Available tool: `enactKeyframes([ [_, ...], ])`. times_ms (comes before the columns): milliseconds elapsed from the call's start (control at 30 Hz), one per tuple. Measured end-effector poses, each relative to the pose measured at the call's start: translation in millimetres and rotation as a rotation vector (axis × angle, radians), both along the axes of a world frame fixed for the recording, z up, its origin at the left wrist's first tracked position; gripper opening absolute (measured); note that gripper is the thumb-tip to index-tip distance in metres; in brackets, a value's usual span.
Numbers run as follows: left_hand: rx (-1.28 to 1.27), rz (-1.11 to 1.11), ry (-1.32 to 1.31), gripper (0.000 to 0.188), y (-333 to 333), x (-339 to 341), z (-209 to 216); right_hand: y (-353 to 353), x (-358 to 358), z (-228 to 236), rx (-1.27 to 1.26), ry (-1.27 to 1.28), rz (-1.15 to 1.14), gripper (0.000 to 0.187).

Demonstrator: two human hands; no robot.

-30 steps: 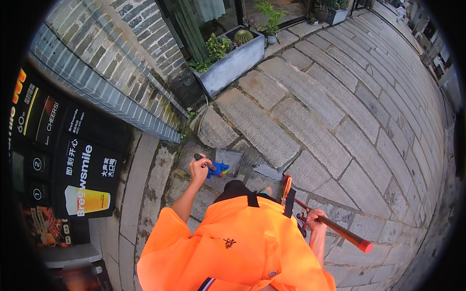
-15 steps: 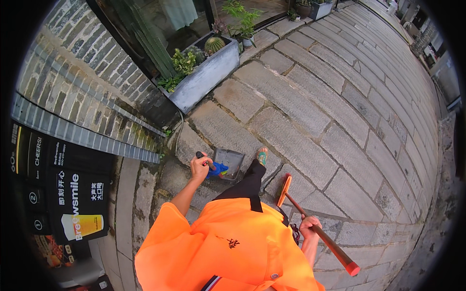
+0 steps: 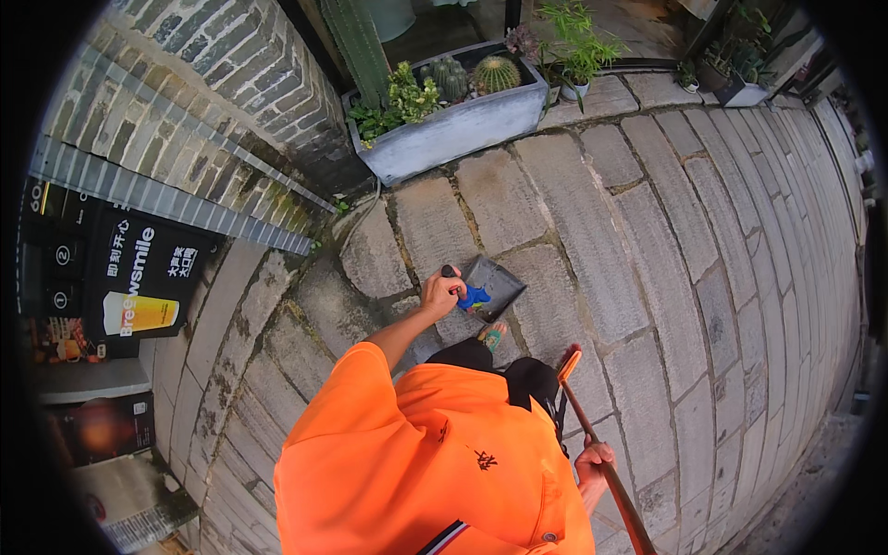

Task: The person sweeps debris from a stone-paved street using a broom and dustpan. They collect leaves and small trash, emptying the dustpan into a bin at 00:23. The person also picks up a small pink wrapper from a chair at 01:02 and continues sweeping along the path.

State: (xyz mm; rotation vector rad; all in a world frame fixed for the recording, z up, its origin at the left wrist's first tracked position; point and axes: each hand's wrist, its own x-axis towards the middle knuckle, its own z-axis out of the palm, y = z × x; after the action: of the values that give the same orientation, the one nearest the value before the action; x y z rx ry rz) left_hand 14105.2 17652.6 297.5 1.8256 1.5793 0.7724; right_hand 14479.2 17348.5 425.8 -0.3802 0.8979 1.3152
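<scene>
Worn grey stone slabs (image 3: 592, 213), moss in their joints, pave the ground from the centre of the frame to its right edge. At centre the left hand (image 3: 438, 294) is closed around the dustpan's handle; the grey dustpan (image 3: 492, 285) hangs just above the slabs. At lower right the right hand (image 3: 593, 460) grips the red broom stick (image 3: 597, 453). A brick wall (image 3: 199, 88) fills the upper left; a grey trough planter (image 3: 453, 129) of cacti stands at top centre.
</scene>
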Motion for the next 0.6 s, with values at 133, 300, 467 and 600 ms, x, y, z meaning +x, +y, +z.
enactKeyframes([
  [133,0.020,0.147,-0.038,0.017,15.5,26.1,-13.2,85.6,69.1,-1.2,0.053,-0.054,0.267,0.042],
  [300,-0.154,0.384,-0.024,0.024,40.4,74.2,-11.9,210.6,139.2,-8.0,0.108,-0.023,0.649,0.026],
  [467,-0.235,0.547,0.077,0.024,56.3,121.2,-36.4,312.5,188.1,-1.6,0.084,-0.149,1.027,0.020],
  [600,-0.463,0.732,0.116,0.024,69.0,152.1,-60.9,364.7,204.0,7.7,0.089,-0.398,1.318,0.020],
])
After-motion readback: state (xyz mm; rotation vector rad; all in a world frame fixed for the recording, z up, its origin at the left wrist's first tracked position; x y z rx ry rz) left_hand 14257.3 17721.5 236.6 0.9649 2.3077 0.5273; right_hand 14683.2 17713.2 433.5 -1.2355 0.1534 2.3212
